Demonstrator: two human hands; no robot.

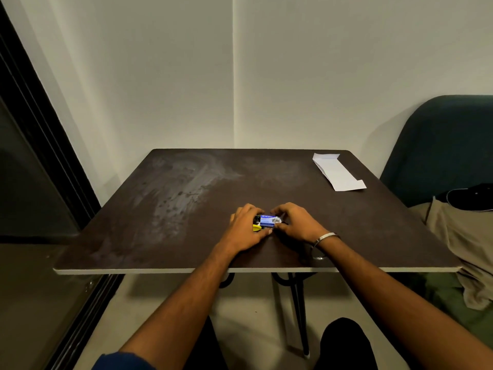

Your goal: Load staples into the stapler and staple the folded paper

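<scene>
At the centre of the frame, the left hand [246,227] and right hand [294,222] both curl their fingers round a small blue staple box [268,220], held low over the dark worktop [186,198]. A yellow-and-black stapler [256,227] peeks out beneath the left hand's fingers. The folded paper [337,170] lies flat in the upper right of the frame, well apart from the hands.

Both hands [246,227] [292,222] grip blue staple box [268,220] on table [186,209]; folded paper [337,170] far right.

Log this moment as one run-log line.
left hand: holds staple box | right hand: at box end | paper: far right, untouched
</scene>
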